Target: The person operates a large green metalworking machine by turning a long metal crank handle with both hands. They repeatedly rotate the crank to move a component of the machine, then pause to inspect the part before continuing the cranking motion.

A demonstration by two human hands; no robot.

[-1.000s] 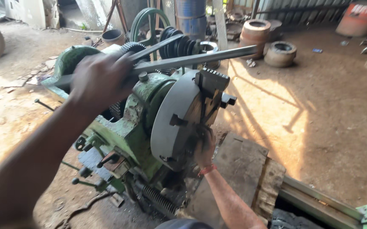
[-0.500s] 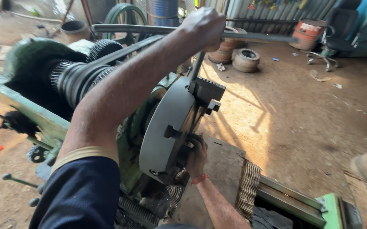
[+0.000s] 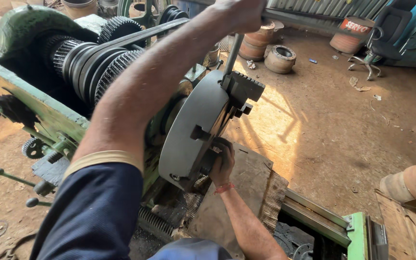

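gripping at two heights on one workpiece: left hand [image 3: 239, 13] is closed around the top of a chuck key [image 3: 232, 54], far and high in the view, while right hand [image 3: 222, 161] is curled against the near lower face of the lathe chuck [image 3: 191, 130], fingers pressed to its rim. chuck sits mid-frame, a grey disc tilted so its face looks right and toward the near side; its spin axis runs left-far into the green headstock [image 3: 35, 103]. key's long axis stands nearly upright, a slight lean to the right at the top, its lower end entering the stepped chuck jaw block [image 3: 243, 87] at the disc's upper edge. so key lies above the disc and right hand lies below it, roughly opposite across the disc's centre. left hand is the one on the key; right hand is nearer the disc's face. stacked gear wheels [image 3: 95, 65] show in the open headstock to the left. a flat board [image 3: 246, 185] lies on the lathe bed under the chuck, beneath the right wrist. brake drums [image 3: 279, 58] rest on the dirt floor far right, well apart.
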